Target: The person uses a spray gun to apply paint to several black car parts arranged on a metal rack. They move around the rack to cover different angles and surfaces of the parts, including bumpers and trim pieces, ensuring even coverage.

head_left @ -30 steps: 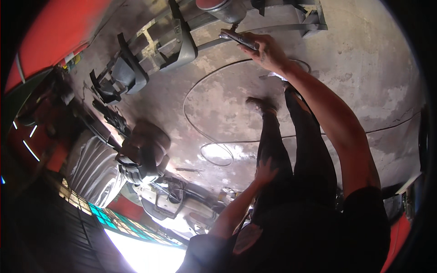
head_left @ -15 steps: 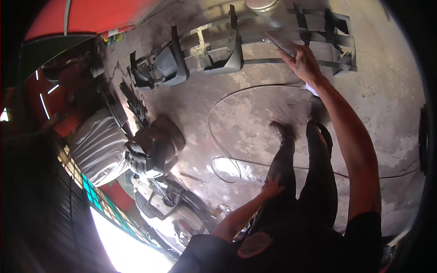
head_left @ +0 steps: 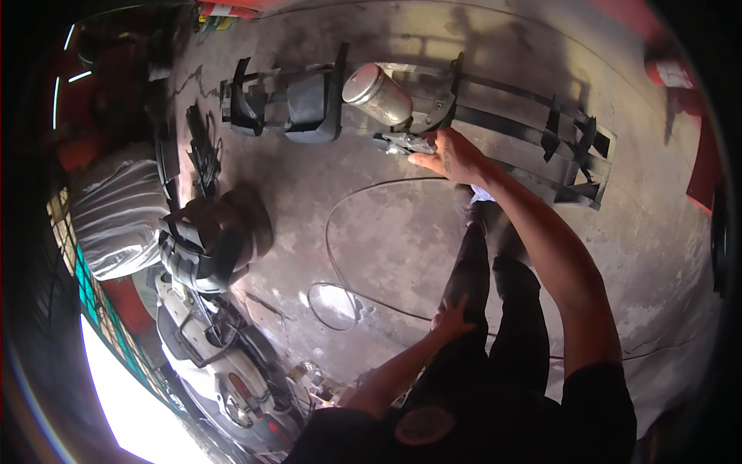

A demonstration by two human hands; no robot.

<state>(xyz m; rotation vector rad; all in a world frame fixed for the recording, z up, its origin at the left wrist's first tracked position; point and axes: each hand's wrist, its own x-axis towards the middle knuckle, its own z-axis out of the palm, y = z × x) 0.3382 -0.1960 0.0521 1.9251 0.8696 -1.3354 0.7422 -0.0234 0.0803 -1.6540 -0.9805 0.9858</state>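
Concrete floor (head_left: 402,247) stretches past the black frame (head_left: 439,110); I see right hand (head_left: 456,155) gripping spray gun (head_left: 390,108), left hand (head_left: 454,315) spread on leg (head_left: 470,263), shirt print (head_left: 425,426) unreadable.

Spray gun (head_left: 405,143) partly hidden, hose (head_left: 328,232) too

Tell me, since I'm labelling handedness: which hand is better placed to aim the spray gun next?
Probably the right hand: it grips the spray gun, held out toward the dark parts; the left hand rests on the left leg.
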